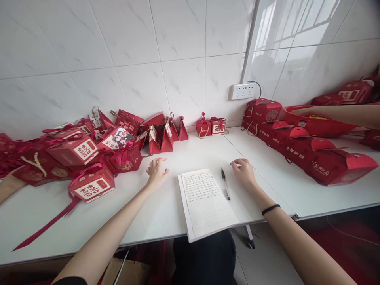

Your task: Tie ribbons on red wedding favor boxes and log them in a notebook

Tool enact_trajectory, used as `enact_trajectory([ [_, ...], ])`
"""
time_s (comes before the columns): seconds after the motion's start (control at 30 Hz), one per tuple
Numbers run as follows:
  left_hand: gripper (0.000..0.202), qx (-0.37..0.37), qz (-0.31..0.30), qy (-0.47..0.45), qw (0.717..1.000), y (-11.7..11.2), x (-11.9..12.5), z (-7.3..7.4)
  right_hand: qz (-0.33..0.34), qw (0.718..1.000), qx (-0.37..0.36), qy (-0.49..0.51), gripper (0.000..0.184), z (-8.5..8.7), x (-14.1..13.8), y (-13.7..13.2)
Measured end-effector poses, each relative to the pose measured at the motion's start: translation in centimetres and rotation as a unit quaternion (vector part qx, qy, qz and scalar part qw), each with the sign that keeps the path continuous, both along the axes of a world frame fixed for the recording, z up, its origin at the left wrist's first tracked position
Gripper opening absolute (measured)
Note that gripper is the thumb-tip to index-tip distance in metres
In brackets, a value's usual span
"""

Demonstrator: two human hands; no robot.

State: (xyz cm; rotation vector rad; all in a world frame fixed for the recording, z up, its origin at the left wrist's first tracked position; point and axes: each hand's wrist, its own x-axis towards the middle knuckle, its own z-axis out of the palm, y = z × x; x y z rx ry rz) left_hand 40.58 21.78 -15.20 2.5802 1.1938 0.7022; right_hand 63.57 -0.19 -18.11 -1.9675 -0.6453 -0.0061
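Observation:
A notebook [208, 213] lies open before me, its front edge reaching past the table's edge; rows of handwriting fill the upper part of the page. Just right of it lies a black-and-clear pen [225, 184]. My left hand [157, 173] rests on the table left of the notebook, holding nothing, with the fingers loosely bent and the thumb apart. On the other side, my right hand [242, 173] rests beside the pen without touching it, fingers loosely curled and nothing visible in them. A black band [270, 209] circles my right wrist.
Red gift boxes [92, 186] with ribbons are heaped on the left, and another person's arm [12, 184] reaches in there. A row of red boxes [320, 158] runs along the right. Behind it, another arm [341, 111] extends over a red basin [299, 118]. A power strip [242, 91] hangs on the wall.

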Motion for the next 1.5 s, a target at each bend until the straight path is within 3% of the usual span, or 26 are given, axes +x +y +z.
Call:
enact_trajectory([
  [0.13,0.046,0.026,-0.019,0.012,0.999,0.2,3.6,0.1,0.014,1.0,0.001,-0.02,0.02,-0.3,0.3,0.1],
  [0.27,0.05,0.035,0.0,-0.013,0.999,0.8,6.4,0.0,0.029,0.999,-0.007,-0.029,0.017,-0.3,0.5,0.4],
  [0.5,0.055,0.096,0.032,-0.109,0.989,2.3,9.5,-0.9,0.066,0.993,-0.073,-0.068,0.015,-0.1,0.5,0.6],
  [0.6,0.058,0.08,0.071,-0.151,0.983,3.0,10.3,-1.2,0.082,0.987,-0.095,-0.104,0.014,-0.1,0.4,0.7],
  [0.77,0.058,0.004,0.155,-0.239,0.959,4.2,10.3,-0.9,0.113,0.974,-0.106,-0.165,0.018,-0.4,-0.2,0.7],
  [0.9,0.061,-0.104,0.229,-0.283,0.926,5.5,9.8,-1.2,0.128,0.97,-0.107,-0.177,0.022,-0.7,-0.7,0.8],
  [1.07,0.065,-0.072,0.197,-0.266,0.941,6.1,10.0,-1.7,0.12,0.977,-0.091,-0.152,0.024,-1.0,-0.8,1.0],
  [1.5,0.075,-0.117,0.144,-0.238,0.953,5.7,9.4,-1.3,0.121,0.979,-0.089,-0.137,0.032,-1.5,-0.6,1.0],
])
